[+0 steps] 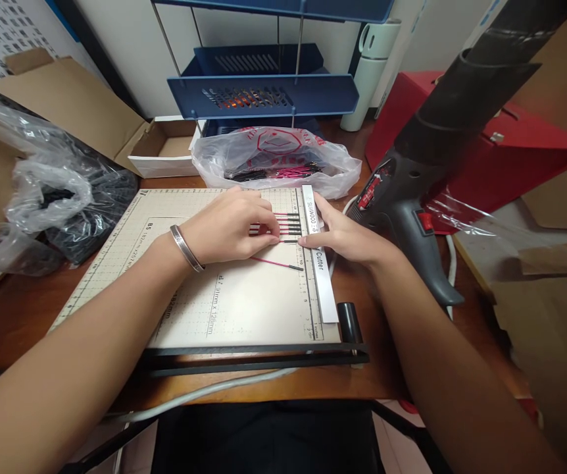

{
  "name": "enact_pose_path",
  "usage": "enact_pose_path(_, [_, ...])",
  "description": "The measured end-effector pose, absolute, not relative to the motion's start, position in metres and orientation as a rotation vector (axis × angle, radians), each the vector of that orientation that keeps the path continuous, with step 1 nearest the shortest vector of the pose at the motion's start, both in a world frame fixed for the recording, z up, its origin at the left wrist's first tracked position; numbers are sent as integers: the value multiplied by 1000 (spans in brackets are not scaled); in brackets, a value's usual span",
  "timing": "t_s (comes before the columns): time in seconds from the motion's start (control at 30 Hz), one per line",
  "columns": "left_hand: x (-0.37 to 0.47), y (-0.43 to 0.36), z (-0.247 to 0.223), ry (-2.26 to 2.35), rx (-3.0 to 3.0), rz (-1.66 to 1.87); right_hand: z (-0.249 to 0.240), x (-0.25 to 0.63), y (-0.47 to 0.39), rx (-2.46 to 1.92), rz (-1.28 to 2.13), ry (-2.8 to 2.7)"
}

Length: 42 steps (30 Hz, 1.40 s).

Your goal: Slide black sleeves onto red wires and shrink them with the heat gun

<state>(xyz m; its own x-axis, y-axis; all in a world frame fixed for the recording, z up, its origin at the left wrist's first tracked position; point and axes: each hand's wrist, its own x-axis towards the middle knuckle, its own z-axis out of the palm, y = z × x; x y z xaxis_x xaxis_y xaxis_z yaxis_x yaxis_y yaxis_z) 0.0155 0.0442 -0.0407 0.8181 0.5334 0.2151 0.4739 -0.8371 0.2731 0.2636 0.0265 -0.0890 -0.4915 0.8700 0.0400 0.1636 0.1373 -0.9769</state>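
My left hand (234, 224) rests over the cream paper cutter board (258, 303), with thumb and fingertips closed on a thin red wire (286, 241) with a black end. Across the white strip (327, 296) at the board's right edge, my right hand (347, 234) spreads its thumb and fingers apart. Its thumb tip touches the black end of that wire; its other fingers are partly hidden beyond the strip. Several similar red wires (291, 225) lie side by side just above, their black ends towards the strip. One loose red wire (276, 263) lies slanted nearer me.
A plastic bag (214, 155) of black and red wires sits behind the board. A heat gun (412, 191) and a red box (525, 151) stand at right. The cutter's black arm (264, 359) runs along the front. Blue shelves (264, 99) rise behind; bagged black items (91, 210) lie left.
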Motion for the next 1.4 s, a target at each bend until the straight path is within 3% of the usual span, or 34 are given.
enact_pose_path(0.5, [19, 42, -42, 798, 2828, 454, -87, 261, 24, -1193, 1488, -1619])
enact_pose_path(1.4, [21, 42, -41, 797, 2849, 461, -89, 260, 24, -1147, 1473, -1643])
